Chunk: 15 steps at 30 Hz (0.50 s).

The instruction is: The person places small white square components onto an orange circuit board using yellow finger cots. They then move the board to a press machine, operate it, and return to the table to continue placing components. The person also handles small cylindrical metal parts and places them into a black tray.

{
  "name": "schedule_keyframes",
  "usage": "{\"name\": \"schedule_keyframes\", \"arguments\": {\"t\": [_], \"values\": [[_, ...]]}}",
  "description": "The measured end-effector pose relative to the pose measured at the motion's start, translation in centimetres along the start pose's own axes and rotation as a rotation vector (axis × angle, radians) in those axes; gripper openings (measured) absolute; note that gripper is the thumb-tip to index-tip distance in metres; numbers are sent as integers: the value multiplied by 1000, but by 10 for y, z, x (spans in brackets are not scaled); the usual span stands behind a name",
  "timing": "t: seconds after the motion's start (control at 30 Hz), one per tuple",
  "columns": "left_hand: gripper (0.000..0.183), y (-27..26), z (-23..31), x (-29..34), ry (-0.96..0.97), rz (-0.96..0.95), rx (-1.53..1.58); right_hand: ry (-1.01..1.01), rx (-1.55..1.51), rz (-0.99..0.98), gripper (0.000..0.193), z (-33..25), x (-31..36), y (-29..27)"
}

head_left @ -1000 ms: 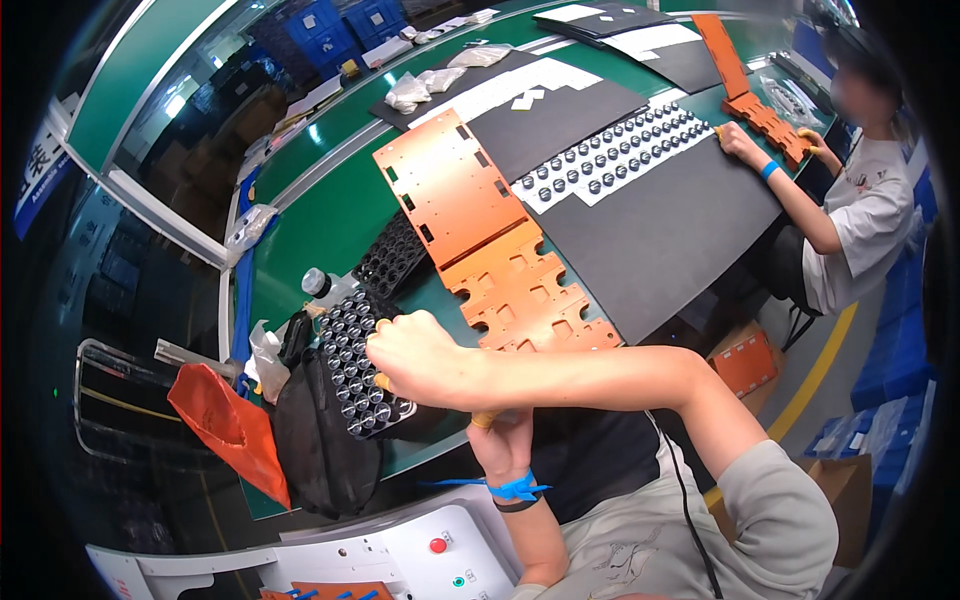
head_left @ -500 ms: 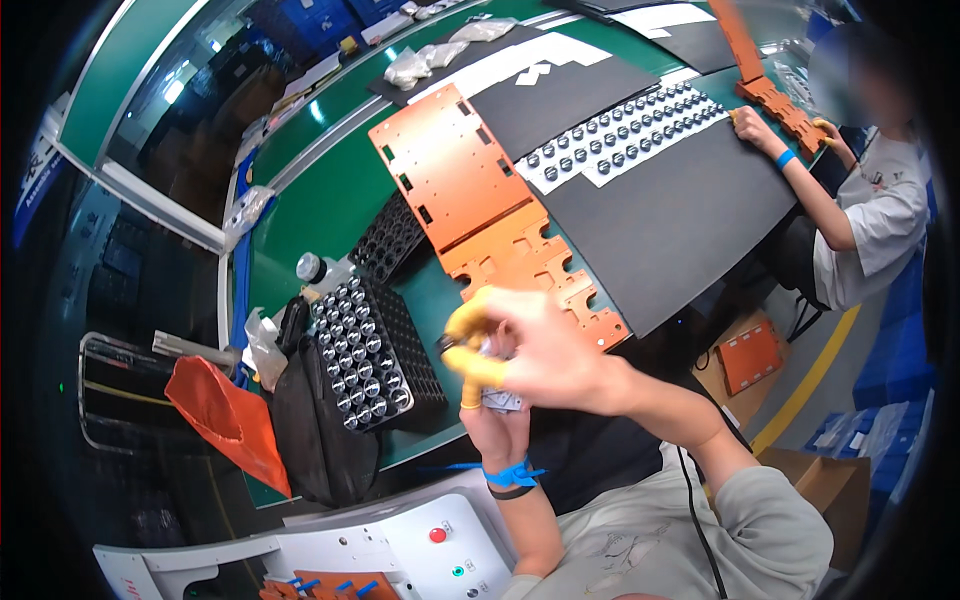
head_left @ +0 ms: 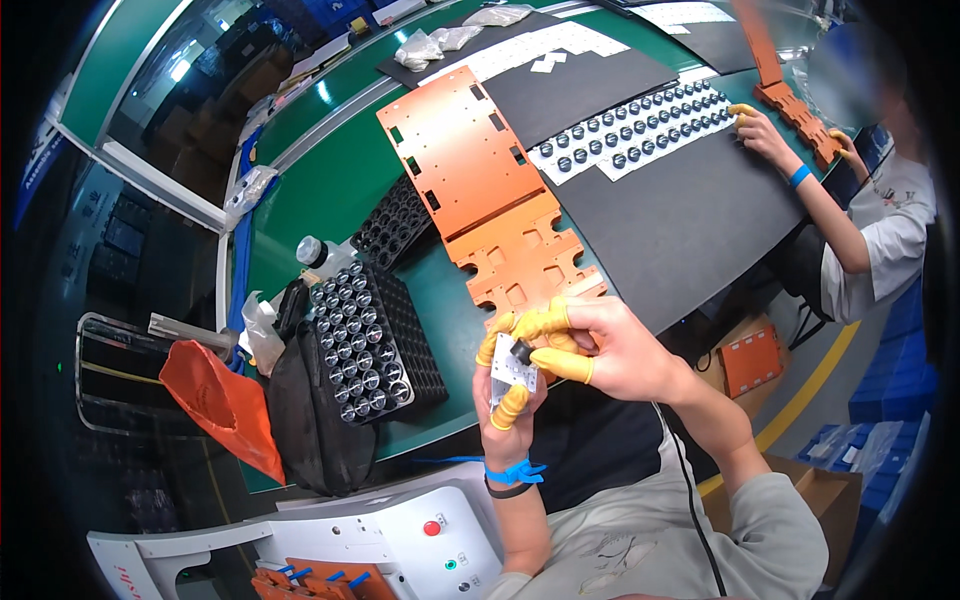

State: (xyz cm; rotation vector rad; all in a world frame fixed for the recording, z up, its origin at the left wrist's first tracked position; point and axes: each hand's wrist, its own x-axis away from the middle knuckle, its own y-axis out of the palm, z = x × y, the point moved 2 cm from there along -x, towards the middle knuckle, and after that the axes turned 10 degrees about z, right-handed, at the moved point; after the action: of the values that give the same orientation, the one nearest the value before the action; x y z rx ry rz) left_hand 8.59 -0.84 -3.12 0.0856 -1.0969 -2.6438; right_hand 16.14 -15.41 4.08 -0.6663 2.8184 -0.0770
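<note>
My left hand (head_left: 505,412), with yellow finger cots, is closed around a small silver metal plate (head_left: 507,370) with holes in it. My right hand (head_left: 625,350), also in yellow finger cots, pinches a small black round part (head_left: 522,351) against the plate's face. Whether that part sits in a hole cannot be made out. Both hands are above the table's near edge, just in front of an orange metal panel (head_left: 455,150) with a cut-out orange section (head_left: 525,255). Left of my hands stands a black tray (head_left: 425,365) filled with shiny-topped cylinders.
A second black tray (head_left: 395,225) lies behind. On a dark mat (head_left: 690,220) are white strips with rows of black round parts (head_left: 650,130). A co-worker's hand (head_left: 765,138) reaches them at right. Left are an orange bag (head_left: 220,405), black bag (head_left: 320,430) and bottle (head_left: 315,252).
My right hand has moved right and down, bringing the black part onto the plate. The plate in my left hand, mostly covered before, now shows.
</note>
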Motion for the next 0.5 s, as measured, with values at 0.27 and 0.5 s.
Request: {"name": "schedule_keyframes", "arguments": {"t": [0.27,0.5], "values": [[82,-4,7,-6,52,-32,-77,-92,145,-38,30,0,4,2],[82,-2,6,-12,240,-12,-317,-88,85,-1,28,5,2,6]]}}
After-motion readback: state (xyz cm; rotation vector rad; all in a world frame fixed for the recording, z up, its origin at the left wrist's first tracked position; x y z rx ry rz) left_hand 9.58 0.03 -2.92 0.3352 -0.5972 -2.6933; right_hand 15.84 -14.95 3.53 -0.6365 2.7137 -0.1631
